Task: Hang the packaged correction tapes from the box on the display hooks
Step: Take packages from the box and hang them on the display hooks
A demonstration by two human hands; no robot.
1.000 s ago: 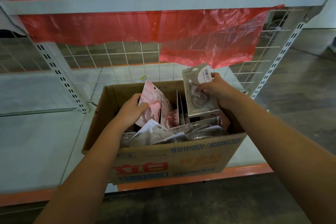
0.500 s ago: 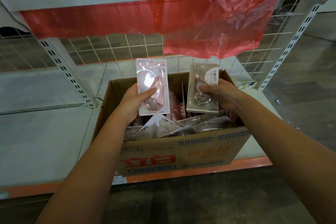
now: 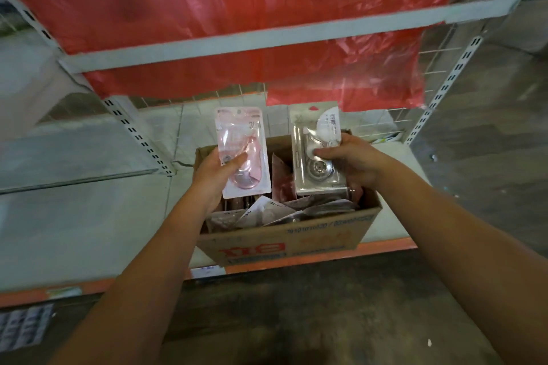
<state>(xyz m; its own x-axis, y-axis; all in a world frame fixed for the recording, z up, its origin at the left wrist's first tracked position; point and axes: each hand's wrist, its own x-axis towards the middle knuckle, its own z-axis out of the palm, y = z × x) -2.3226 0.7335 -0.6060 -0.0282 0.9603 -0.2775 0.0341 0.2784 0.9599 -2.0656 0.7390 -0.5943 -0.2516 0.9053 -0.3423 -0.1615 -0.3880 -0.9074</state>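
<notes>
Over the open box (image 3: 296, 238) on the bottom shelf (image 3: 89, 216), both my hands are up with one pack each. Step in hand, as I judge it: lift both packs clear and carry them to the hooks. No display hooks visible, only wire grid (image 3: 373, 124) behind and red plastic sheet (image 3: 237, 9) draped over the rail (image 3: 267, 38) above, so find the hooks first. To do it well: keep packs upright, hang-hole on top, grip low on the card so the hole stays free, thread one pack at a time.

Left side: my left hand (image 3: 216, 175) holds the pink correction tape pack (image 3: 243, 151), thumb across the front of the blister, fingers curled behind, clamped on its lower half. Pack upright, above the box's left part.

Middle: more packs (image 3: 275, 210) lie loose and slanted in the box, plenty left.

Right side: my right hand (image 3: 353, 161) grips the grey correction tape pack (image 3: 317, 154) from its right edge, thumb pressed on the front, fingers wrapped behind. Looks thick, maybe several packs stacked; cannot tell. Hang-hole at top is clear.
</notes>
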